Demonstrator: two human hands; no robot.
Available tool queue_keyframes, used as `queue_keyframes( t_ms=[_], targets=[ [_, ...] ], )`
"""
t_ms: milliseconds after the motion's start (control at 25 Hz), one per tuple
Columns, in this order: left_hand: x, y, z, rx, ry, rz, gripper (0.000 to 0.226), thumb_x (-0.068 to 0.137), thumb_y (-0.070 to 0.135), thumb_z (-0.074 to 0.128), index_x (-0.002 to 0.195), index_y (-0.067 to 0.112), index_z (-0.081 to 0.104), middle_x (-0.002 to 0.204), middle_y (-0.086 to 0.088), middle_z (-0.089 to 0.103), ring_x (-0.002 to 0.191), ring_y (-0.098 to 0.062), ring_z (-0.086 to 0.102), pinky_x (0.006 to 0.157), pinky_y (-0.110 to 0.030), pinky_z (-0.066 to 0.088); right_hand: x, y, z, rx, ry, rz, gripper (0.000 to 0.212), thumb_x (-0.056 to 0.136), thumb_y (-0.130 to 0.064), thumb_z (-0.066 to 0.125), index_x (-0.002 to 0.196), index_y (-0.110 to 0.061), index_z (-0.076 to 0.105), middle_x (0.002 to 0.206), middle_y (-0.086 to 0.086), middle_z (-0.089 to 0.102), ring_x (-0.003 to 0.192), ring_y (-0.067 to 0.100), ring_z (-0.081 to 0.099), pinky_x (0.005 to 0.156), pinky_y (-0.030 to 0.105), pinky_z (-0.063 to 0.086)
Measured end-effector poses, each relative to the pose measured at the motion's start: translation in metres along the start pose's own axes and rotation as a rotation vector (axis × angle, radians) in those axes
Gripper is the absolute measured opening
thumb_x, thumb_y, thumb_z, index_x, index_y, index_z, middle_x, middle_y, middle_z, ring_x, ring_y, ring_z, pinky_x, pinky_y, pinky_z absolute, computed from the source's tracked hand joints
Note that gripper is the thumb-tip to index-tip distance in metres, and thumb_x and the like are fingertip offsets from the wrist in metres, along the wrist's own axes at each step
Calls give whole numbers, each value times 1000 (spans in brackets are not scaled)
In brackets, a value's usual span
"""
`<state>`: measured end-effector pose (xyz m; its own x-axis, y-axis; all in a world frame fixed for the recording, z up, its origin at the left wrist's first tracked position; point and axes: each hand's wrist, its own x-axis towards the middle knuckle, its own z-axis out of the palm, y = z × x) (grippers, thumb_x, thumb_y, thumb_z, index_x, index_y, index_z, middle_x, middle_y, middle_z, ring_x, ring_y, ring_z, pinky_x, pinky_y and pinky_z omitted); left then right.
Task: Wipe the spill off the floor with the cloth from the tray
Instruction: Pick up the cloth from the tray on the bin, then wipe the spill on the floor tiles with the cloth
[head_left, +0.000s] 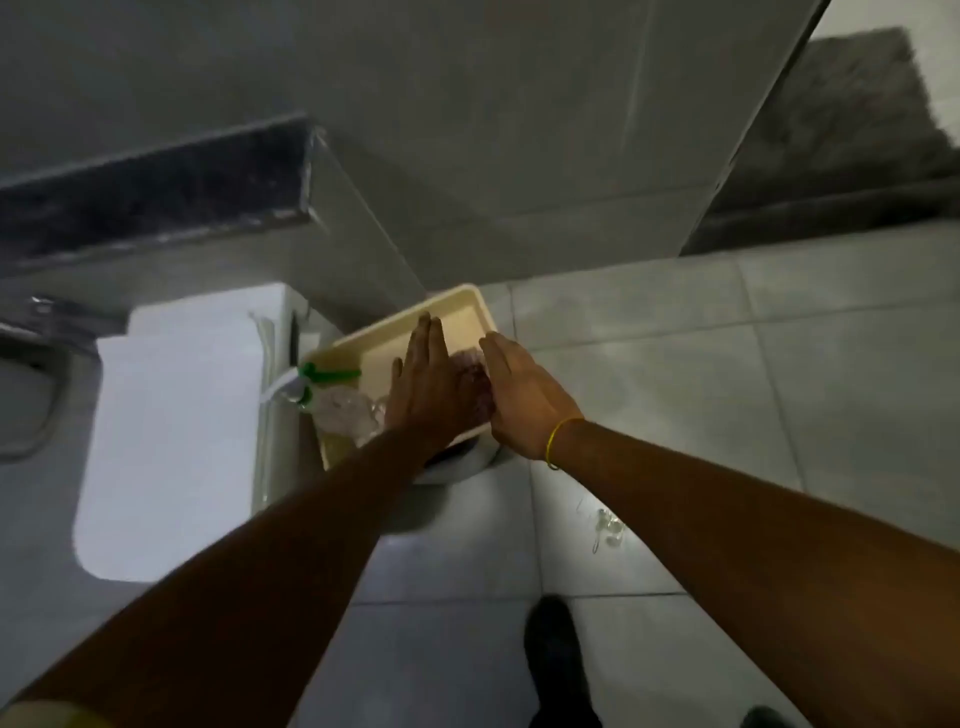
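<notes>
I see the cloth lying in the tray, between my left hand and right hand; fingers straight and flat, gripping nothing.

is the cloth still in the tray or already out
In the tray. The pinkish cloth lies bunched on the cream tray, between the left hand and right hand, both flat and open, neither gripping it.

We see our two forearms bare, with no sleeves over them. Our right hand wears a thin yellow band at the wrist; our left hand wears nothing. A dark shoe covers one foot.
</notes>
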<state>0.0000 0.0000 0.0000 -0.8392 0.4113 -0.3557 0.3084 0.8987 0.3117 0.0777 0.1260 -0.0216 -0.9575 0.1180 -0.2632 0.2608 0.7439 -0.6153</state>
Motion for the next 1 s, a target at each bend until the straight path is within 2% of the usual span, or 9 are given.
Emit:
queue_keyframes(
  t_ms=[120,240,400,520,640,720,840,880,1000],
  targets=[
    [70,-45,79,-90,-72,-209,69,105,38,54,161,4,31,169,-17,33,149,-40,44,117,-47,36,62,31,90,167,7,177,82,86,-23,77,156,-5,38,156,17,44,141,34,47,119,36,39],
    [120,-83,129,-60,-142,-301,45,106,35,53,141,9,61,144,-17,64,134,-36,62,108,-41,47,116,53,148,96,-12,308,86,86,-29,76,157,-6,34,155,19,40,142,39,45,119,43,40],
    [152,-120,185,-245,-111,-493,44,109,22,47,147,-1,50,147,-25,57,138,-38,55,112,-41,43,155,80,191,-46,-77,357,108,88,-41,74,169,-14,7,167,22,24,153,46,30,121,53,33],
    [155,-126,191,-669,-63,-630,31,109,11,43,139,5,52,140,-22,58,136,-37,53,101,-32,41,162,81,195,42,-102,277,88,97,-33,65,166,-11,14,160,23,38,139,42,50,109,48,45],
    [146,-112,168,-961,140,-583,32,98,15,52,128,10,61,117,-12,69,106,-30,70,94,-45,61,154,75,164,252,-17,206,55,91,-15,60,143,-10,41,127,13,64,111,32,64,94,43,56],
    [128,-85,149,-1090,175,-473,34,95,15,51,128,14,58,117,-10,70,104,-28,73,85,-49,66,136,74,128,386,116,173,50,82,-10,61,131,-12,52,111,4,66,104,26,65,91,41,58],
    [98,-37,140,-1271,140,-323,25,99,17,49,124,18,55,117,-11,73,96,-25,77,68,-42,67,91,93,82,510,329,143,50,76,-14,66,125,-13,60,106,-4,68,100,16,67,81,16,56],
    [84,-18,147,-1282,108,-297,20,100,17,48,119,21,55,114,-11,74,89,-23,79,61,-39,65,69,106,74,508,374,119,51,74,-13,65,125,-12,60,108,-3,69,101,16,68,81,15,55],
    [48,29,208,-1226,-20,-270,18,98,11,53,111,24,53,106,-9,74,83,-22,80,58,-37,63,-2,167,81,444,424,124,59,70,-8,61,129,-11,59,123,8,66,112,22,65,97,35,56]
  ],
)
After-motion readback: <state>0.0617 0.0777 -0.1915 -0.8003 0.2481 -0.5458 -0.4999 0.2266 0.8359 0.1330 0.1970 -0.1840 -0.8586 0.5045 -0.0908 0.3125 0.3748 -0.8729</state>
